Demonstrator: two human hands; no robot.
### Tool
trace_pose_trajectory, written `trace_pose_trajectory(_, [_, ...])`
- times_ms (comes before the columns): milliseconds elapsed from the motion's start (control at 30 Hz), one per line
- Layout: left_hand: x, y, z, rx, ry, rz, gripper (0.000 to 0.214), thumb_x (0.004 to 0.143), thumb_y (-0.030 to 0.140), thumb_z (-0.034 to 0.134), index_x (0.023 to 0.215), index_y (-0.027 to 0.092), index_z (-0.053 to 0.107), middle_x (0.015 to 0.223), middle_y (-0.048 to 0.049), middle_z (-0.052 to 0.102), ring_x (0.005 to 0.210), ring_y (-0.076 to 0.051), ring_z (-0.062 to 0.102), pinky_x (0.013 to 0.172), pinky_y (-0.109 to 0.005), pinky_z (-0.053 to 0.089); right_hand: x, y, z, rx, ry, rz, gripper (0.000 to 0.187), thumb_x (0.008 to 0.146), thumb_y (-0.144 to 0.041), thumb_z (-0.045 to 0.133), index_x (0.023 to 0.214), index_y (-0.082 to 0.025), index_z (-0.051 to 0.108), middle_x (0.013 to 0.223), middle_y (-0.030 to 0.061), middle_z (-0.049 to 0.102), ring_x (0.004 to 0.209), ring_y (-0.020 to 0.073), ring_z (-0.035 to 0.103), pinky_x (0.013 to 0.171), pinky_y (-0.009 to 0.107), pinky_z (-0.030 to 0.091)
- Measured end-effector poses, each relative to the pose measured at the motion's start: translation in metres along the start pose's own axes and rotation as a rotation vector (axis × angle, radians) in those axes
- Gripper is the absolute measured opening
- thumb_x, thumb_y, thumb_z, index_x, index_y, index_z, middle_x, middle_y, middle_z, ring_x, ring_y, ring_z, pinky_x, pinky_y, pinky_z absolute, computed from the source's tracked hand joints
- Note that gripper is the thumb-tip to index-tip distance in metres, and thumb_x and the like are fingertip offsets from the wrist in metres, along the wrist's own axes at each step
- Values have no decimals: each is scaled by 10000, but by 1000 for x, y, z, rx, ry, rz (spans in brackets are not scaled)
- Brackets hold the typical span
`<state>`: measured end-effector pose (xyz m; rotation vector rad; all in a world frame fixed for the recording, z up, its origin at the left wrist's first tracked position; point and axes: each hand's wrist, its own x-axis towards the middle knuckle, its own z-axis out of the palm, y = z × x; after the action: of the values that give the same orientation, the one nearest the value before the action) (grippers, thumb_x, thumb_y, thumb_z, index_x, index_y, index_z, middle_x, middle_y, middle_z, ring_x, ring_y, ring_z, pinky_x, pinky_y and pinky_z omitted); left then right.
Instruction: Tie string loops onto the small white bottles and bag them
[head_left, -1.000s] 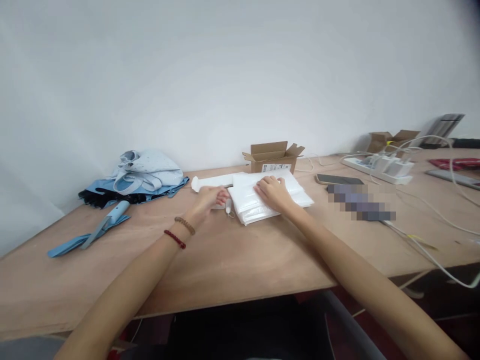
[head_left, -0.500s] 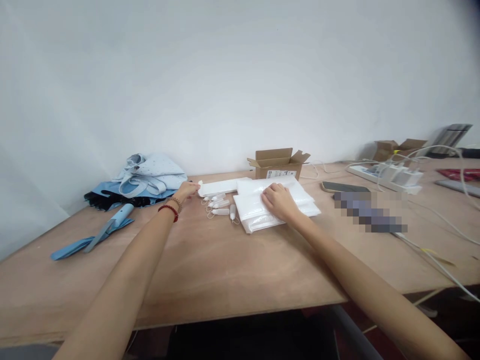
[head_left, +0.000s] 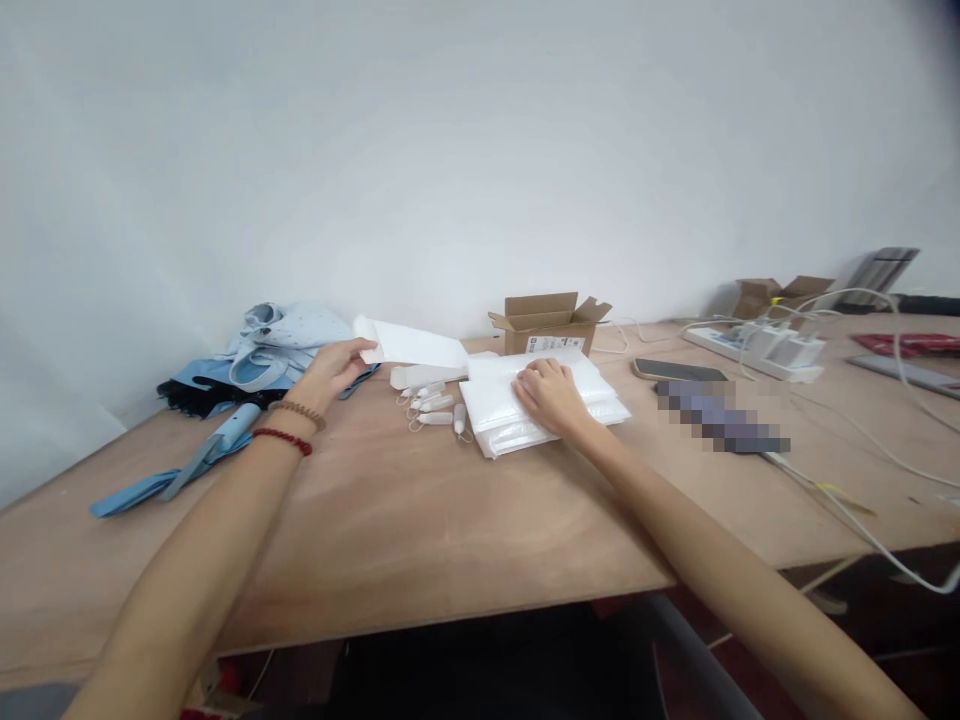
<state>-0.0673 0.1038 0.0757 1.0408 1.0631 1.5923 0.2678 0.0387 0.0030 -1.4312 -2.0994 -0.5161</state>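
Observation:
My left hand (head_left: pixel 335 368) is closed on one end of a flat white paper box (head_left: pixel 420 345), pinching its flap and holding that end raised off the table. Another flat white box (head_left: pixel 427 374) lies just below it. My right hand (head_left: pixel 551 397) rests on top of a stack of white bubble mailers (head_left: pixel 491 405), its fingers slightly bent and apart on the upper mailer. Between the hands lie several small white tube-shaped pieces with loops (head_left: pixel 436 404).
An open brown carton (head_left: pixel 546 335) stands behind the mailers. Blue cloth (head_left: pixel 289 335) and a folded blue umbrella (head_left: pixel 238 425) lie left. To the right are a phone (head_left: pixel 679 371), a pixelated dark item (head_left: pixel 720 415), a power strip (head_left: pixel 750 350) and cables.
My left hand has moved left and lifted the end of the white box, uncovering another below it. My right hand stays on the mailers. The view has shifted slightly.

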Motion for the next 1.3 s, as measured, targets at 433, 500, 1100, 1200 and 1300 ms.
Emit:
trace_pose_trajectory(433, [-44, -10, -25, -103, 68, 74, 64, 697, 85, 687, 750, 86, 651, 686, -35, 665, 572, -91, 565, 448, -159, 396, -6, -32, -13, 96, 124, -200, 426, 977, -400, 335, 1254, -128, 511, 1270, 184, 554, 1196, 296, 445, 934, 437, 337])
trace_pose_trajectory(500, [-45, -9, -23, -137, 81, 94, 83, 715, 103, 694, 785, 101, 650, 717, -25, 674, 594, -89, 574, 461, -158, 393, -7, -35, -14, 104, 126, -227, 417, 978, -391, 337, 1256, -131, 507, 1271, 183, 553, 1202, 294, 443, 936, 437, 338])
trace_pose_trajectory(1100, [-94, -58, 38, -25, -266, -109, 333, 561, 340, 836, 719, 102, 667, 609, -7, 603, 510, -87, 478, 443, -214, 338, -11, -46, -20, 67, 509, -651, 311, 907, -311, 536, 1128, -92, 535, 820, 108, 642, 760, 220, 600, 604, 331, 494])
trace_pose_trajectory(1200, [-99, -64, 41, -18, -242, -94, 326, 574, 360, 817, 698, 102, 660, 613, -11, 596, 505, -84, 466, 442, -219, 316, -16, -56, -22, 114, 472, -713, 223, 918, -224, 508, 1109, -110, 527, 761, 61, 643, 654, 167, 591, 535, 284, 478])
trace_pose_trajectory(1300, [-103, -66, 41, 25, -217, -103, 342, 584, 383, 808, 721, 102, 669, 646, -25, 618, 539, -95, 487, 467, -219, 338, -20, -65, -26, 184, 448, -769, 269, 921, -198, 490, 1182, -134, 494, 918, 91, 664, 810, 178, 631, 654, 295, 530])
